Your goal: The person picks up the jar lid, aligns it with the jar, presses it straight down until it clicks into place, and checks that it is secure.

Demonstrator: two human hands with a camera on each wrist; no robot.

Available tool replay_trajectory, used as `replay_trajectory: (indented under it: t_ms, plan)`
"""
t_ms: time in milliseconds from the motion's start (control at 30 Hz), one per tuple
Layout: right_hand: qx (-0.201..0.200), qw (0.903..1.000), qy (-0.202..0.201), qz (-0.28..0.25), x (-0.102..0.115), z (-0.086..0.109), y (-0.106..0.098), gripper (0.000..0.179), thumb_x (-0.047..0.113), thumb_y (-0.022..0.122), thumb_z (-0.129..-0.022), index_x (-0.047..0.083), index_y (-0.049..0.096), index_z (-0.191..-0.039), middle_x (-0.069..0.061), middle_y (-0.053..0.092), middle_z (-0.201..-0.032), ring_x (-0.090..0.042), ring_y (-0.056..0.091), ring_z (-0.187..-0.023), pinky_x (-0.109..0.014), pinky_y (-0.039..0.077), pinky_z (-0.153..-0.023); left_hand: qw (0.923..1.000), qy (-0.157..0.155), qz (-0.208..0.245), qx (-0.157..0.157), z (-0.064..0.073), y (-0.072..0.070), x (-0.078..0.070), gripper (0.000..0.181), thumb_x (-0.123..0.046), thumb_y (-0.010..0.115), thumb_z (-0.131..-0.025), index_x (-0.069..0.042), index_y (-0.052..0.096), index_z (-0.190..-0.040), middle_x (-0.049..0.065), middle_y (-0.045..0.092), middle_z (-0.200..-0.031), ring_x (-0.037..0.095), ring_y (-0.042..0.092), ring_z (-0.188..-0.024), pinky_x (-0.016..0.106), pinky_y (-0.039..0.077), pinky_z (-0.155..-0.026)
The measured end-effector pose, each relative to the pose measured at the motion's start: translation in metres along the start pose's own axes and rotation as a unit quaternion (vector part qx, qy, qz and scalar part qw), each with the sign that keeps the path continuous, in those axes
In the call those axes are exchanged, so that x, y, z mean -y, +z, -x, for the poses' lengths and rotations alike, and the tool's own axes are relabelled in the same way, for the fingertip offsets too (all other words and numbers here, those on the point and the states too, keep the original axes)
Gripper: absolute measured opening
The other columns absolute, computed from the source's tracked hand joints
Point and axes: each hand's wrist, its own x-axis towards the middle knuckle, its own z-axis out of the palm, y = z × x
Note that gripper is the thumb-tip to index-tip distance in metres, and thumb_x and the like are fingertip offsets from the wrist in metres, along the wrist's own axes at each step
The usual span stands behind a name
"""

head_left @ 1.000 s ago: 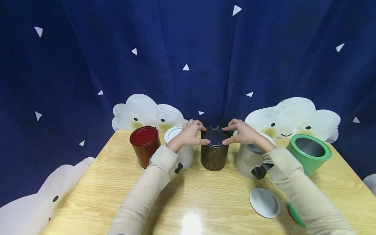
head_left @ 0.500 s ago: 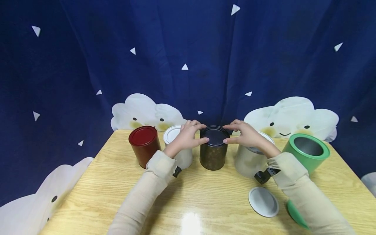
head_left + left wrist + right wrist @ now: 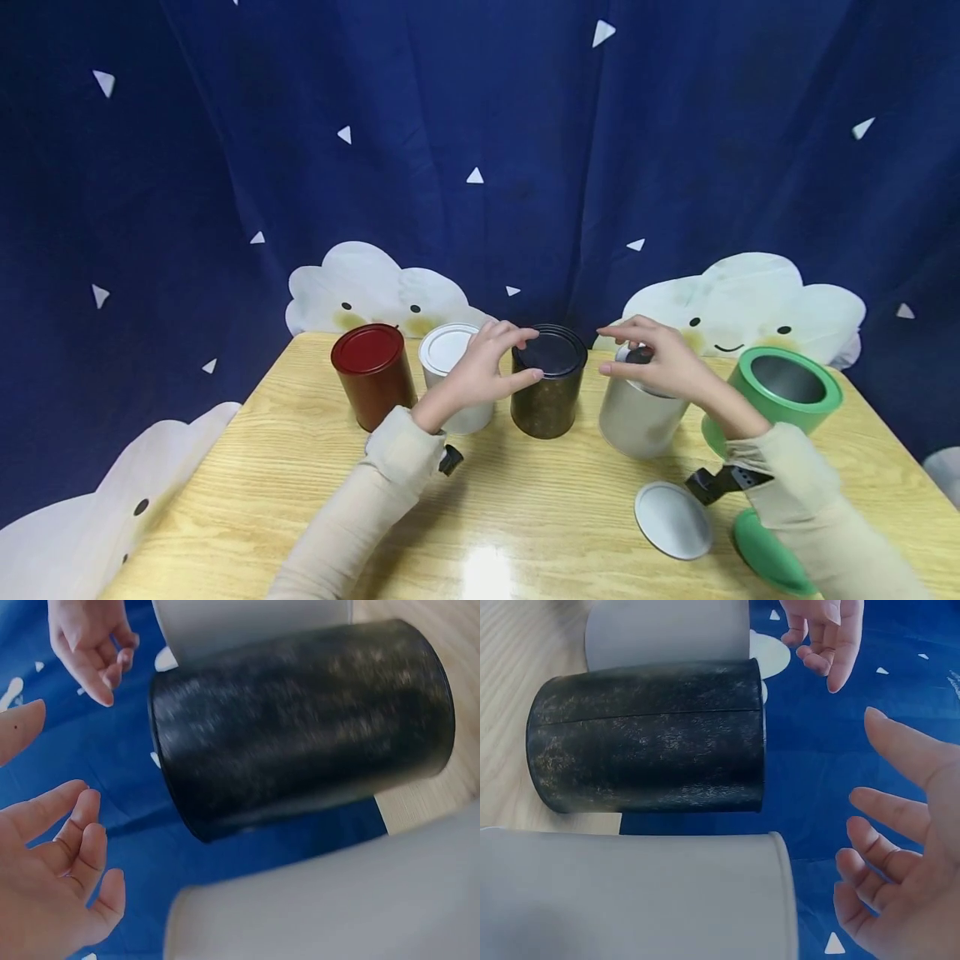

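Note:
A dark, mottled metal can [image 3: 546,407] stands upright in the middle of the back row, with a black lid [image 3: 551,352] on its top. My left hand [image 3: 483,368] hovers at its left, thumb and fingers spread and apart from it. In the left wrist view the same hand [image 3: 52,862] has relaxed fingers and holds nothing. To the right of the dark can, my right hand [image 3: 663,362] is in front of the top of a pale grey can [image 3: 637,421], part of whose mouth it hides. The right wrist view shows this hand [image 3: 907,855] with loosely bent fingers around nothing.
Left of the dark can stand a white can [image 3: 468,412] with its lid on and a lidded red can [image 3: 378,392]. An uncovered green can [image 3: 787,396] stands at the right. A grey lid [image 3: 672,521] and a green lid [image 3: 772,550] lie on the wooden table [image 3: 540,517].
Both hands were at the rim of the dark can's lid. The right hand has drawn away to the right; the left has come slightly off the rim. The cans stay in place.

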Motion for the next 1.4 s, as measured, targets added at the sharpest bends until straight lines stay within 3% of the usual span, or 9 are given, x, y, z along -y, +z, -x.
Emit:
replay_trajectory:
  t_ms: [133,267,500,733,1067,1233,1400]
  plan:
    - [-0.015,0.9994,-0.024,-0.019,0.005,0.009,-0.007,0.042,0.009,0.077,-0.070,0.000,0.064,-0.109,-0.005,0.057,-0.086,-0.018,0.049,-0.070,-0.022,0.039,-0.063,0.9998,0.016,0.009,-0.008,0.004,0.002,-0.006,0.047,-0.022,0.071,-0.076,-0.001,0.058,-0.116,0.011,0.057,-0.092,0.022,0.045,-0.091,0.039,0.034,-0.080]
    - [-0.011,0.9997,-0.017,-0.014,0.009,0.018,-0.014,0.041,0.010,0.076,-0.071,0.002,0.064,-0.110,-0.006,0.057,-0.087,-0.016,0.048,-0.075,-0.022,0.040,-0.066,0.9996,0.020,0.016,-0.011,0.007,0.003,-0.012,0.048,-0.022,0.071,-0.077,-0.002,0.057,-0.118,0.009,0.056,-0.093,0.021,0.044,-0.091,0.037,0.033,-0.082]
    - [-0.003,1.0000,-0.004,-0.003,0.012,0.034,-0.023,0.043,0.012,0.077,-0.072,0.005,0.063,-0.113,-0.003,0.057,-0.093,-0.014,0.048,-0.079,-0.023,0.040,-0.067,0.9989,0.028,0.028,-0.025,0.012,0.004,-0.019,0.051,-0.023,0.070,-0.077,-0.004,0.054,-0.122,0.009,0.056,-0.095,0.021,0.045,-0.092,0.037,0.032,-0.085]
    - [-0.010,0.9998,-0.016,0.004,0.012,0.051,-0.029,0.051,0.010,0.079,-0.067,0.012,0.063,-0.115,0.004,0.057,-0.098,-0.011,0.050,-0.083,-0.022,0.040,-0.064,0.9975,0.051,0.035,-0.035,0.019,0.008,-0.025,0.058,-0.023,0.072,-0.075,-0.002,0.051,-0.125,0.008,0.055,-0.094,0.021,0.046,-0.090,0.034,0.035,-0.082]
    - [-0.012,0.9980,-0.058,0.021,0.006,0.076,-0.037,0.059,0.007,0.083,-0.058,0.008,0.063,-0.114,0.000,0.058,-0.099,-0.005,0.046,-0.083,-0.018,0.035,-0.065,0.9965,0.074,0.039,-0.006,0.027,0.028,-0.037,0.064,-0.025,0.073,-0.074,-0.002,0.048,-0.128,0.001,0.052,-0.093,0.016,0.043,-0.088,0.028,0.034,-0.078]
    - [-0.004,0.9980,-0.059,0.024,0.002,0.090,-0.039,0.061,0.007,0.084,-0.056,0.005,0.063,-0.114,0.008,0.056,-0.100,-0.001,0.045,-0.082,-0.016,0.036,-0.064,0.9957,0.083,0.039,0.014,0.029,0.040,-0.041,0.066,-0.027,0.073,-0.074,-0.005,0.046,-0.129,0.001,0.052,-0.093,0.016,0.043,-0.092,0.030,0.034,-0.082]
    - [-0.006,0.9977,-0.061,0.029,-0.007,0.105,-0.039,0.060,0.005,0.084,-0.055,0.003,0.064,-0.111,0.012,0.055,-0.099,0.001,0.047,-0.081,-0.015,0.037,-0.065,0.9955,0.077,0.032,0.046,0.029,0.053,-0.046,0.067,-0.028,0.074,-0.074,-0.006,0.045,-0.131,-0.002,0.050,-0.093,0.014,0.040,-0.088,0.025,0.031,-0.077]
